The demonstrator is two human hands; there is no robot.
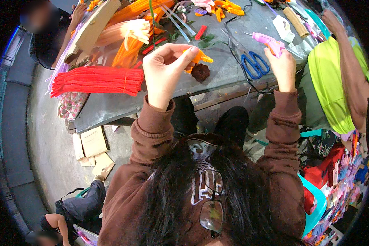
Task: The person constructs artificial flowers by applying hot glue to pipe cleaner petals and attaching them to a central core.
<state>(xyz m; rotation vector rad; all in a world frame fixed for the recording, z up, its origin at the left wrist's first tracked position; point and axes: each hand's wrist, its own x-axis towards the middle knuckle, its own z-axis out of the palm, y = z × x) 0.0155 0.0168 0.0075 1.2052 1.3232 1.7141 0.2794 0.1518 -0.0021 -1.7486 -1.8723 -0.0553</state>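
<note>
My left hand is raised over the table's near edge, thumb and fingers pinched on an orange fuzzy pipe-cleaner piece. Just below that piece is a round dark brown fuzzy disc; whether the two are joined I cannot tell. To the right, my right hand is wrapped round a pink and lilac glue gun, its nozzle toward the left. Blue-handled scissors lie on the table between my hands, nearer the right one.
A red pipe-cleaner bundle lies on the grey table at left, with orange and peach bundles behind. A black cable crosses the tabletop. Co-workers sit close by; one in lime green is at right.
</note>
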